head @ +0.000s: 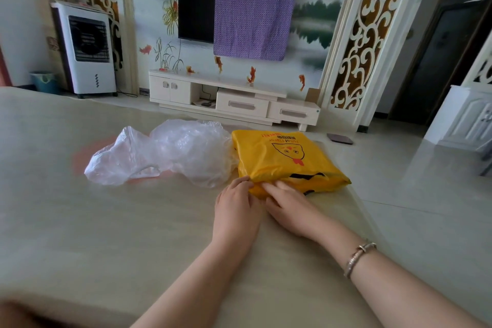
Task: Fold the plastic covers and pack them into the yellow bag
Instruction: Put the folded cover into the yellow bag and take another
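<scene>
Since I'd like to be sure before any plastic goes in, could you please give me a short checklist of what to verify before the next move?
1. Both hands at the bag: ok. The left hand and right hand are at the near edge of the yellow bag.
2. Bag mouth open: cannot tell; the edge looks flat under the fingers.
3. Plastic covers folded: not ok; they lie crumpled in a loose heap.
4. Covers within reach: ok; they lie right beside the bag's left side.
5. Bag fully supported: ok; it rests on the table, near its right edge.
</scene>
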